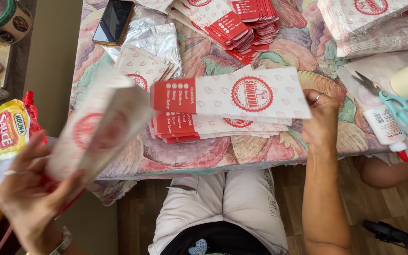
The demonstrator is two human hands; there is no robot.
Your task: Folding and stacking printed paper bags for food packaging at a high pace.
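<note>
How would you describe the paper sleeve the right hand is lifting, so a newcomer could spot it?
Start at the floral tablecloth, then the near-edge stack of sleeves. The right hand grips the white sleeve above it. Unlike its neighbours, it is raised and fully uncovered.

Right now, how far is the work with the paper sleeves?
Looks done: a fanned row of flat red-and-white sleeves lies at the table's far edge. In hand: the left hand holds an opened sleeve, blurred; the right hand grips the top sleeve of a near stack. Left: that stack, perhaps more bundles far right.
</note>
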